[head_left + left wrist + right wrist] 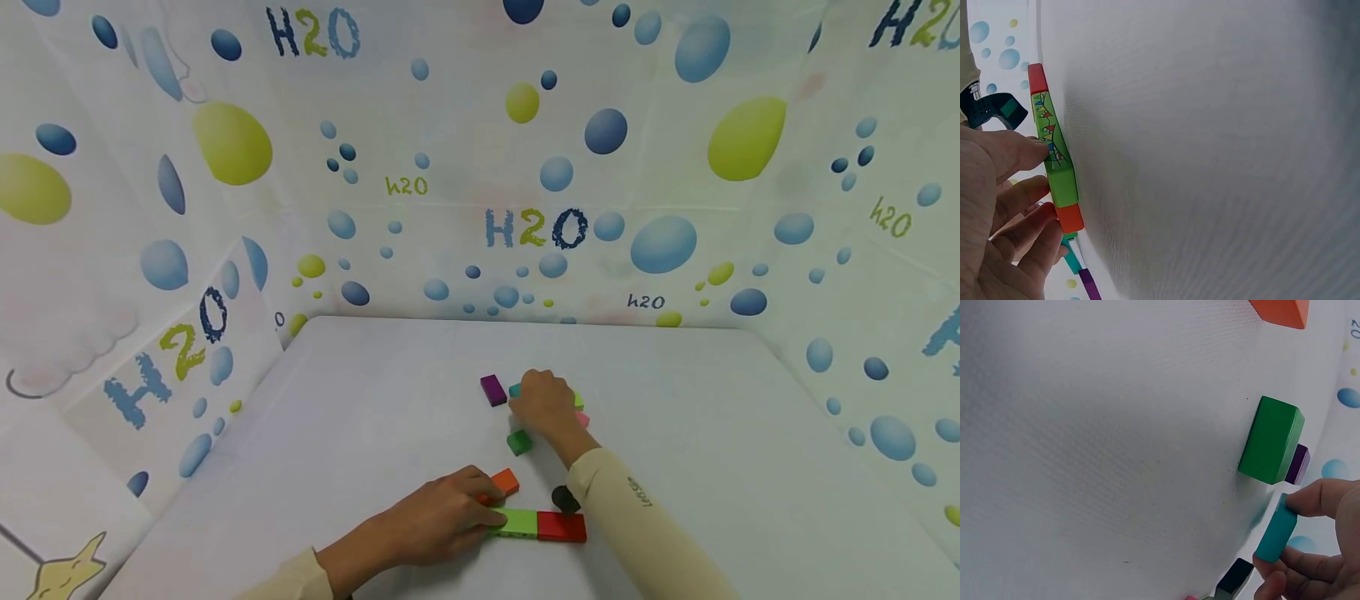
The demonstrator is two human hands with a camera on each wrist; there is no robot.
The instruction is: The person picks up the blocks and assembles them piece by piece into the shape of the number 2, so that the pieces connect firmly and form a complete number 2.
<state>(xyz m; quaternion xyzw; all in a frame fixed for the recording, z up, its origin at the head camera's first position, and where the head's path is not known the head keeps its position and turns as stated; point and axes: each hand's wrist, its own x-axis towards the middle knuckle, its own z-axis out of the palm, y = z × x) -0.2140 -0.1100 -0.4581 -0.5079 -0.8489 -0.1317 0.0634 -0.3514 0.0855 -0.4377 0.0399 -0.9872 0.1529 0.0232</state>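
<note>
My left hand [446, 512] is at the near side of the table. Its thumb lies against a light green block [517, 523] printed with bunting [1050, 128], and its other fingers touch the green and orange blocks. A red block [561, 527] sits end to end with the green one. The orange block [506, 482] lies behind them at an angle, partly hidden by fingers. Farther back, my right hand [545, 404] pinches a small teal block [1277, 530] between thumb and fingers, slightly above the table. Nearest to it is a dark green block [519, 442].
A purple block [492, 390] lies left of the right hand. Partly hidden behind that hand are a lime block [578, 401] and a pink block [582, 419]. A dark block [1234, 579] shows beside the right fingers. The white table [360, 392] meets printed sheets behind.
</note>
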